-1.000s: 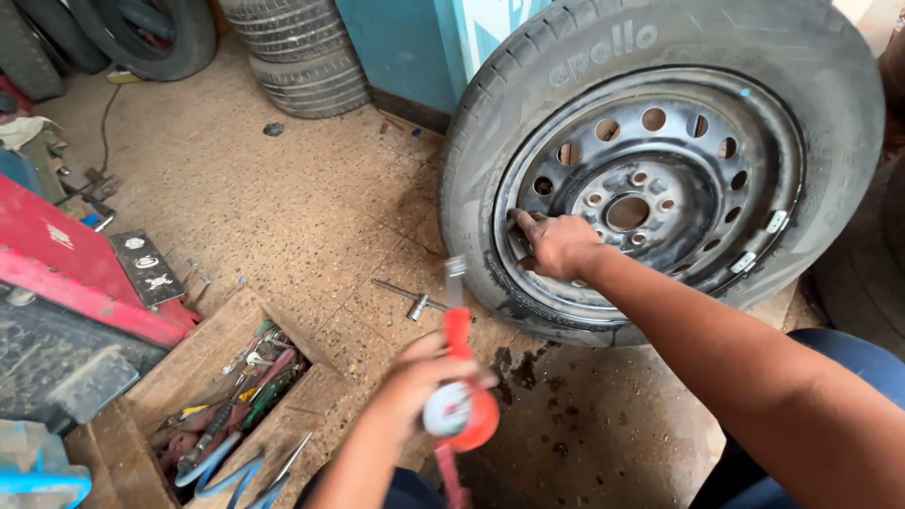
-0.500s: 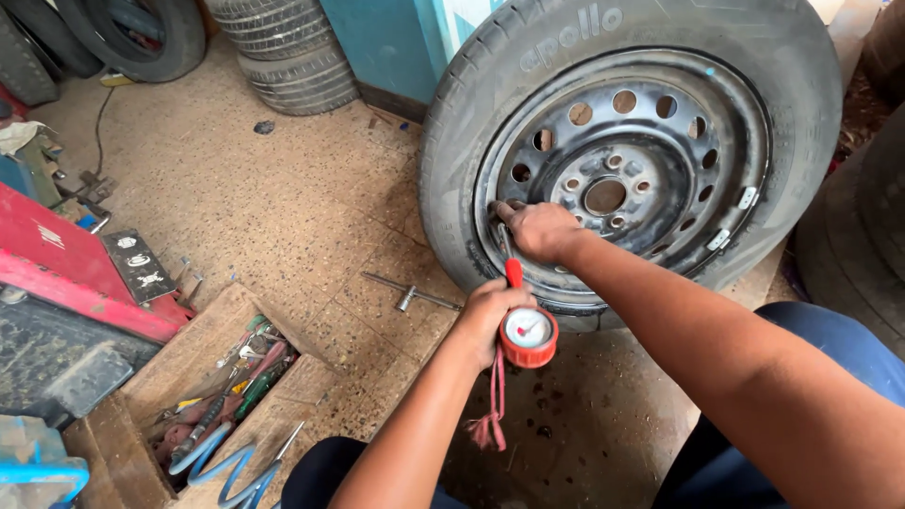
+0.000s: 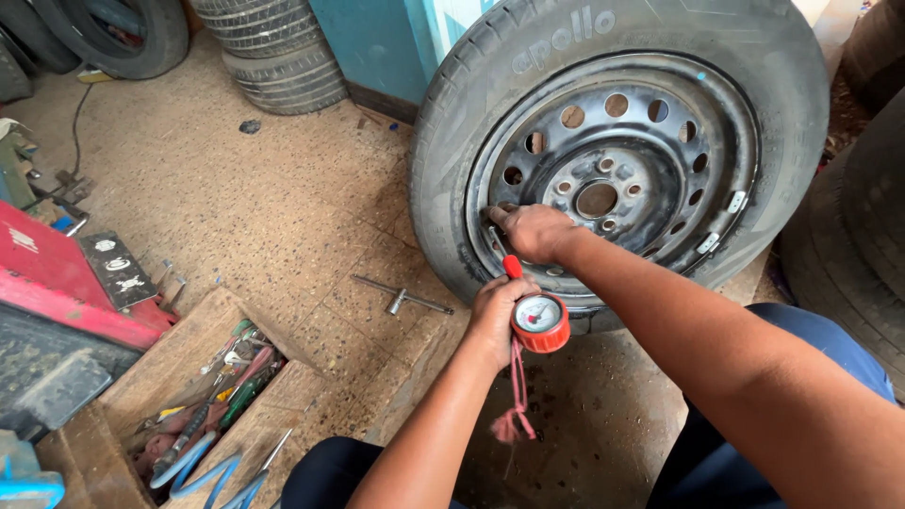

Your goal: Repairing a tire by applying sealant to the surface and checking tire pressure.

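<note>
A car tyre (image 3: 452, 141) on a dark steel rim (image 3: 660, 94) stands upright in front of me. My left hand (image 3: 495, 316) grips a red round pressure gauge (image 3: 539, 320) with a white dial, its red stem pointing up to the rim's lower left edge. A pink string hangs from the gauge. My right hand (image 3: 533, 231) is closed on the rim's edge right above the gauge tip, where the valve would be; the valve itself is hidden by the fingers.
A T-shaped metal wrench (image 3: 401, 297) lies on the speckled floor left of the tyre. An open wooden toolbox (image 3: 203, 396) with several tools sits at lower left, beside a red machine (image 3: 47, 283). Stacked tyres (image 3: 269, 47) stand behind; another tyre (image 3: 863, 217) is at right.
My left hand has carried the gauge from low near my knees up to the rim's edge, its stem now under my right hand. The view has moved closer to the wheel.
</note>
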